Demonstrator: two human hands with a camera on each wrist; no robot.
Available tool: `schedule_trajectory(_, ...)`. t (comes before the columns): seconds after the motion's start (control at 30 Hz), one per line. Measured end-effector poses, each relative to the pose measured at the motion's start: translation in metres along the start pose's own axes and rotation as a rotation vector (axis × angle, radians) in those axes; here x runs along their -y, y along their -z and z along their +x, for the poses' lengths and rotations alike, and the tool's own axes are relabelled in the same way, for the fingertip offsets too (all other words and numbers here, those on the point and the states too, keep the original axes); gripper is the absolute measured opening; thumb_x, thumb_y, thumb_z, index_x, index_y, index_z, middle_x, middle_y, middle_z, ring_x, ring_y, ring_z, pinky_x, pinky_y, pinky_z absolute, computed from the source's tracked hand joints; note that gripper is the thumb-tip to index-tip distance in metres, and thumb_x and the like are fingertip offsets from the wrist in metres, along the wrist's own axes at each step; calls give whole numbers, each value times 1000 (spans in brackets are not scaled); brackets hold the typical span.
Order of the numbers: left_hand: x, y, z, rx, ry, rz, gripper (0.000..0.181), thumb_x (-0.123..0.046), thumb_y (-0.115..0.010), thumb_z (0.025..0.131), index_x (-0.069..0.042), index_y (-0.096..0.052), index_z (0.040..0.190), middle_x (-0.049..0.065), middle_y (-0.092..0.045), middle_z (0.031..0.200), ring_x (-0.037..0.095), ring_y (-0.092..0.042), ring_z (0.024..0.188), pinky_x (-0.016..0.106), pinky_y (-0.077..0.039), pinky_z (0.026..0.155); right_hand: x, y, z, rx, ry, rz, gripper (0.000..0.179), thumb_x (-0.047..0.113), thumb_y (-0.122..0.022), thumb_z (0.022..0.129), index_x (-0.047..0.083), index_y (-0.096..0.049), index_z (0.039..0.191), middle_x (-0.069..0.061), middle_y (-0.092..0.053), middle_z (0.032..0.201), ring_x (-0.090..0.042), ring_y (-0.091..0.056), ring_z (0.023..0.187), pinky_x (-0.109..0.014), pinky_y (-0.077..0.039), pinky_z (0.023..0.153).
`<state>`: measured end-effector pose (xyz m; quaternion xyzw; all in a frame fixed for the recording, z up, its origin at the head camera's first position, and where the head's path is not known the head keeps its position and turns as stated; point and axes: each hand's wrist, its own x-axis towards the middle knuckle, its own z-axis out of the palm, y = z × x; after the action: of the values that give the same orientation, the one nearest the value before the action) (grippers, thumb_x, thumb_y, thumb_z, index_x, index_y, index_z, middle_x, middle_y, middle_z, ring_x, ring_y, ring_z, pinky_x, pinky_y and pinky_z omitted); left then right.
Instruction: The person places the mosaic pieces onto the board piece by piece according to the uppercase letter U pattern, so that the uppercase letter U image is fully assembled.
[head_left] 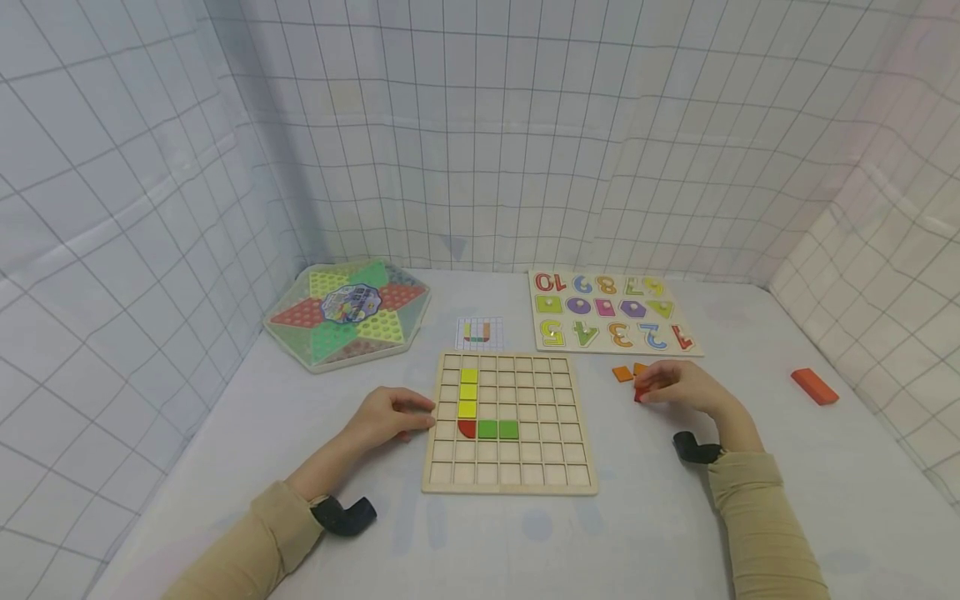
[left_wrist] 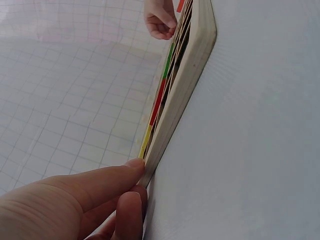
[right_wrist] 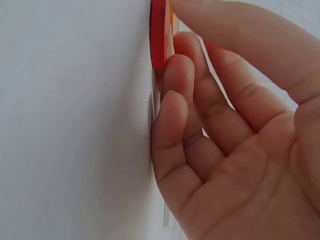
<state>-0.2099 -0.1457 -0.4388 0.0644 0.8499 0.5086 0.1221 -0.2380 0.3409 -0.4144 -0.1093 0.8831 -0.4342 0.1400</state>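
My left hand is at the left edge of a square wooden grid board; thumb and fingertips touch its side. On the board, several yellow tiles form a column, with a red quarter-round tile below and two green tiles to its right. Right of the board, my right hand pinches a small red tile at the table surface; its full shape is hidden by the fingers. Orange tiles lie just beyond that hand.
Behind the board lies a pattern card. A hexagonal Chinese checkers board sits back left, a wooden number puzzle back right. Farther right is an orange-red block. Grid-patterned cloth walls surround the table.
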Motion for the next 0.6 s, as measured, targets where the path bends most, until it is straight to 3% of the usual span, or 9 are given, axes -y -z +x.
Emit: schedule_trajectory(0.6,-1,0,-1,1,-8,2,30,-23,-79,75,-7,-73,100,2,-67,78,15,-55,59,30,-49,54,3,-2,2,-5,10,-105,26,11,-77,76,1,-65,97,-8,-65,93,-22,-55,80,-30,-45,72)
